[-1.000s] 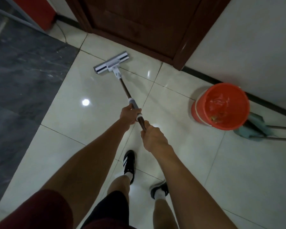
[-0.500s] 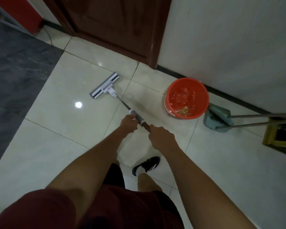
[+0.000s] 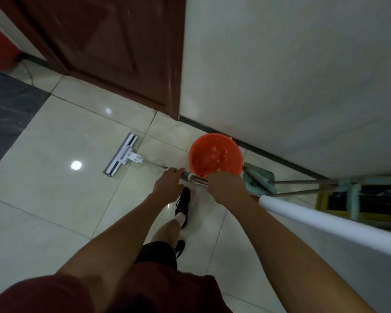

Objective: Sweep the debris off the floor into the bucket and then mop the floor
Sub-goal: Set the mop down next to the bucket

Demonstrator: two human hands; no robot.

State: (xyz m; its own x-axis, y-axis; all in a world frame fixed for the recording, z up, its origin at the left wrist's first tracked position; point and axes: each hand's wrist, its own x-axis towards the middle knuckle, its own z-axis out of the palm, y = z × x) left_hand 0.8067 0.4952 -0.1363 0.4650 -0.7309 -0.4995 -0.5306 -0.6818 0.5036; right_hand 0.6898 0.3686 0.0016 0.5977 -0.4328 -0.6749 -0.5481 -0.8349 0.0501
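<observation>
Head view, left to right: dark stone (image 3: pixel 7 109) borders the pale floor (image 3: pixel 43 199) along its far-left edge, with a brown door (image 3: pixel 113 53) behind. On the tiles near the door lies the mop head (image 3: pixel 122 158), flat and angled, its handle (image 3: pixel 154 166) running rightward to the hands. The left hand (image 3: pixel 168 186) curls round the shaft just below a white collar; the right hand (image 3: pixel 226 188) grips it further up, fingers wrapped, partly covering the near rim of the bucket (image 3: pixel 216 155). That orange bucket stands against the wall's dark skirting, and something small and pale shows inside it (too blurred to tell what). Just right of it a green broom (image 3: pixel 260 180) and a yellowish dustpan (image 3: pixel 357 199) lie on the floor along the wall, their metal poles crossing between them. A white fixture (image 3: pixel 325 224) juts in at the right edge.

Judging by the set-aside broom and the tiles showing no litter, sweeping looks done and mopping is under way. The tiles by the door and bucket are being covered; the nearer floor and the dark stone likely remain.
</observation>
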